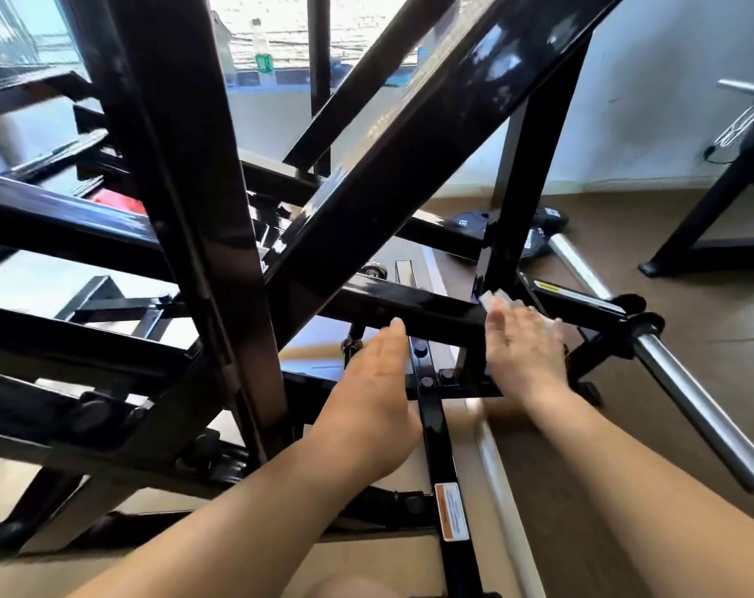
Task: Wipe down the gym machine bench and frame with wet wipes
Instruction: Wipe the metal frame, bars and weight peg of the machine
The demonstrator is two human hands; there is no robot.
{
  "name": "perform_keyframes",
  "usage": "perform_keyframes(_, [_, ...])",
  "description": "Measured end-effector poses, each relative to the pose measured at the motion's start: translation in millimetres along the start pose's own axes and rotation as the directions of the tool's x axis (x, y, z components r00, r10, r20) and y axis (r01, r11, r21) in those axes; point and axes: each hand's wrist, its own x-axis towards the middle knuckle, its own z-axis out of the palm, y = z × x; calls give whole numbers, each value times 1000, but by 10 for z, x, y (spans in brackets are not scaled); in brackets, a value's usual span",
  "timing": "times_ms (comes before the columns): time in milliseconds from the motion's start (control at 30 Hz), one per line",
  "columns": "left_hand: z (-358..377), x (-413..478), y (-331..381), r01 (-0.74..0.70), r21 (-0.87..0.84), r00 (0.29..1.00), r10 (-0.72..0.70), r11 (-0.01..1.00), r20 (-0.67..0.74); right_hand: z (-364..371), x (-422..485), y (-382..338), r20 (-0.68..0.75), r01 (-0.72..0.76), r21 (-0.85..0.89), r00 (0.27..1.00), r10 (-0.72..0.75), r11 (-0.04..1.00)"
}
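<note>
Now right hand (526,351), fingers flat and together, presses wipe (496,299) on frame (414,305); at its 9 o'clock, left hand (373,386), fingers straight together, touches frame.

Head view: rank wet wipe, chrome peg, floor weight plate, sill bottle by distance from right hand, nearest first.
1. wet wipe, under the right hand fingers.
2. chrome peg, just to its right.
3. weight plate, on floor beyond.
4. bottle, far windowsill.
</note>
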Motion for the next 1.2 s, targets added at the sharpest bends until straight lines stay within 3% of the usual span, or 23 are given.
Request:
perform_keyframes(67, [-18, -6, -20, -3, 2, 1000, 3, 1000, -22, 44, -118, -376, -96, 236, 79, 969, -229, 968])
perform_keyframes(133, [-39, -7, -28, -13, -6, 998, 13, 1000, -55, 84, -259, -753, -82, 462, 101, 886, -456, 881])
perform_keyframes(233, [-77, -3, -36, -15, -24, 996, 13, 1000, -83, 65, -317, -899, -40, 597, 64, 802, -596, 799])
perform_keyframes(300, [-87, -2, -49, -17, -21, 998, 15, 1000, -66, 59, -278, -624, -80, 566, 58, 824, -561, 822])
perform_keyframes(433, [-99, 5, -62, -18, -26, 1000, 18, 999, -7, 16, -174, 201, -74, 169, 68, 984, -164, 983])
perform_keyframes(500, [-100, 18, -74, -23, -13, 1000, 23, 1000, 11, -3, -103, 373, -14, 25, -1, 1000, -25, 1000])
perform_keyframes(567, [-88, 20, -84, -10, 4, 999, 10, 1000, 35, -14, -53, 249, -1, -16, -20, 1000, 16, 1000])
perform_keyframes(633, [-70, 15, -98, 28, 4, 998, -29, 1000, 51, 27, -70, -97, -54, 127, 4, 990, -126, 992])
perform_keyframes(733, [-46, 17, -121, 90, -12, 995, -90, 996, 39, 148, -204, -710, -78, 424, -34, 902, -425, 905])
perform_keyframes(867, [-39, -8, -179, 89, 9, 995, -90, 996, 41, 168, -274, -874, -158, 538, -86, 824, -544, 839])
perform_keyframes(933, [-43, -25, -203, 108, -4, 992, -108, 994, 67, 182, -303, -600, -232, 482, -42, 847, -477, 875])
perform_keyframes(1067, [-19, -42, -195, 105, 5, 991, -105, 995, 87, 193, -313, 68, -248, 138, 135, 963, -101, 981])
perform_keyframes(1200, [11, -75, -102, 93, -12, 992, -91, 996, 86, 76, -211, 285, -247, -84, 367, 951, 184, 926])
